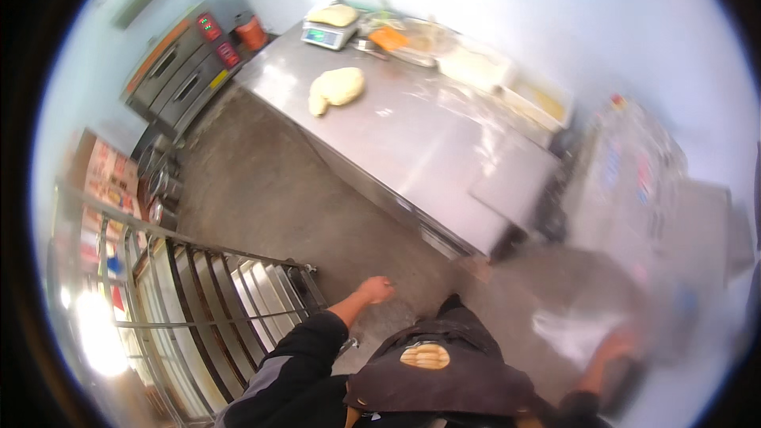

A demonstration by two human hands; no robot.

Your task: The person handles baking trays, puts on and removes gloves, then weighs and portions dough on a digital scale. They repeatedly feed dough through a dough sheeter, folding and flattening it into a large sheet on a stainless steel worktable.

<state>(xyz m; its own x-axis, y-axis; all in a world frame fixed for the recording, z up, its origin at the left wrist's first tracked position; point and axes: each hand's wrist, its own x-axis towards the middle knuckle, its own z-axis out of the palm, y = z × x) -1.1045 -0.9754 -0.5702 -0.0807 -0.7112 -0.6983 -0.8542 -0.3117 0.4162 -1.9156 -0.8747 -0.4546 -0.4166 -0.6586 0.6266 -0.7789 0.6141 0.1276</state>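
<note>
My left hand (374, 290) hangs over the concrete floor beside the metal tray rack (206, 249), its fingers curled with nothing visible in them. My right hand (612, 346) is smeared by motion at the lower right, near a blurred white plastic item (561, 325); whether it holds anything is unclear. A dark brown apron (468, 392) covers my front. Ahead, a lump of pale dough (342, 85) lies on the steel worktable (412, 143), and more dough (333, 13) rests on a digital scale (325, 36) at the back.
A deck oven (178, 75) stands back left beside an orange container (251, 32). Pots (162, 186) sit below it along the left wall. White tubs (472, 66) line the table's back edge. A blurred pale machine (622, 182) stands to the right. Concrete floor (254, 174) runs between rack and table.
</note>
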